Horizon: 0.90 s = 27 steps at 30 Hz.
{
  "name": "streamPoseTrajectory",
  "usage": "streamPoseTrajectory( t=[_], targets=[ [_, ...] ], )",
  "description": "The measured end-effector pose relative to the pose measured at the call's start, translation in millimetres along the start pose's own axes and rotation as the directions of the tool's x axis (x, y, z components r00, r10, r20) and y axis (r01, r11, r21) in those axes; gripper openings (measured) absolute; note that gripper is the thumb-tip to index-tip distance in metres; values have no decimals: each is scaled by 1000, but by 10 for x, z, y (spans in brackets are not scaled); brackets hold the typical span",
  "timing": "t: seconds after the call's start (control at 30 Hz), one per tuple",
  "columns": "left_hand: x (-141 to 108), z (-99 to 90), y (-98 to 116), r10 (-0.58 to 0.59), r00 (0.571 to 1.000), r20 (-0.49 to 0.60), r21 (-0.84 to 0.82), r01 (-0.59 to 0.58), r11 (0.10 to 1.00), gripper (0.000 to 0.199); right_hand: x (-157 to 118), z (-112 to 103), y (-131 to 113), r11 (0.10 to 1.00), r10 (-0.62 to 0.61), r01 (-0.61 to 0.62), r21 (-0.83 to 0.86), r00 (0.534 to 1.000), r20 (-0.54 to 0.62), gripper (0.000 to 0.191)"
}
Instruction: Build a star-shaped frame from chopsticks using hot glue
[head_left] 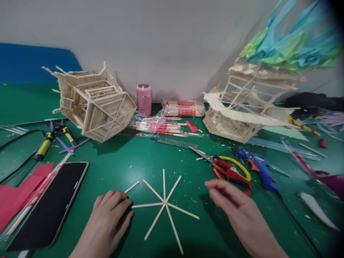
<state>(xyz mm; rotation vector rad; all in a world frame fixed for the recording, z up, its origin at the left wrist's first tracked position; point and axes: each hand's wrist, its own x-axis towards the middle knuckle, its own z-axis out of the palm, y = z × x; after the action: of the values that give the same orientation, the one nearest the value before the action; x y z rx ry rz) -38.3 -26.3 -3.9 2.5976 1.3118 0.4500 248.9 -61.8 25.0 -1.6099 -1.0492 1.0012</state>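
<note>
Several wooden sticks point(165, 186) lie on the green table in a star, their inner ends meeting at one point. To the star's left rests my left hand point(109, 216), fingers half curled and thumb apart, close to the outer end of one spoke. A loose short stick point(132, 186) reaches out from behind its fingers; its near end is hidden. Over the table on the right, my right hand point(239, 211) is slightly blurred, fingers stretched out, nothing visible in them. Beyond its fingertips lie scissors point(236, 166) with red and yellow handles and a blue glue gun point(259, 166).
Two stick-built models, one on the left point(100, 104) and one on the right point(231, 118), stand at the back. Between them are a pink flask point(144, 100) and packs of sticks point(184, 108). A phone point(51, 204), pliers point(44, 145) and red paper point(24, 191) lie left.
</note>
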Motion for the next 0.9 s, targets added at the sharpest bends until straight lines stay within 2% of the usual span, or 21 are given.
streamPoseTrajectory(
  t=[0.03, 0.07, 0.13, 0.17, 0.23, 0.33, 0.5, 0.73, 0.83, 0.9],
  targets=[
    [-3, 7, 2, 3, 1000, -6, -1, -3, 1000, 14, 85, -17, -121, 984, -14, 26, 178, 998, -69, 15],
    [-9, 16, 2, 3, 1000, -17, 2, -3, 1000, 14, 183, -28, -251, 925, -10, 44, 377, 996, -91, 12],
    [-23, 40, -2, 6, 999, -39, 17, -6, 1000, 14, 407, -27, -509, 716, 20, 38, 697, 997, -76, 10],
    [-30, 53, -5, 8, 999, -51, 28, -6, 1000, 14, 525, -13, -621, 599, 42, 20, 801, 998, -56, 13],
    [-38, 76, -12, 18, 997, -71, 49, -15, 999, 15, 749, 39, -780, 394, 88, -19, 919, 996, -18, 23],
    [-42, 92, -21, 42, 994, -102, 65, -35, 997, 15, 1018, 151, -832, 177, 134, -108, 978, 987, 85, 25],
    [-56, 116, -54, 53, 990, -131, 84, -42, 996, 18, 1235, 292, -669, 131, 122, -76, 988, 991, 60, 36],
    [-123, 143, -109, 27, 986, -162, 44, -20, 999, 21, 1279, 301, -588, 40, 122, -71, 997, 990, 65, 36],
    [-103, 101, 24, 5, 975, -221, -55, -17, 998, 20, 1291, 302, -600, -9, 126, -67, 998, 990, 67, 35],
    [-57, 93, 229, -35, 966, -258, -234, -27, 972, 18, 1294, 324, -630, -45, 120, -60, 997, 991, 65, 34]
  ],
)
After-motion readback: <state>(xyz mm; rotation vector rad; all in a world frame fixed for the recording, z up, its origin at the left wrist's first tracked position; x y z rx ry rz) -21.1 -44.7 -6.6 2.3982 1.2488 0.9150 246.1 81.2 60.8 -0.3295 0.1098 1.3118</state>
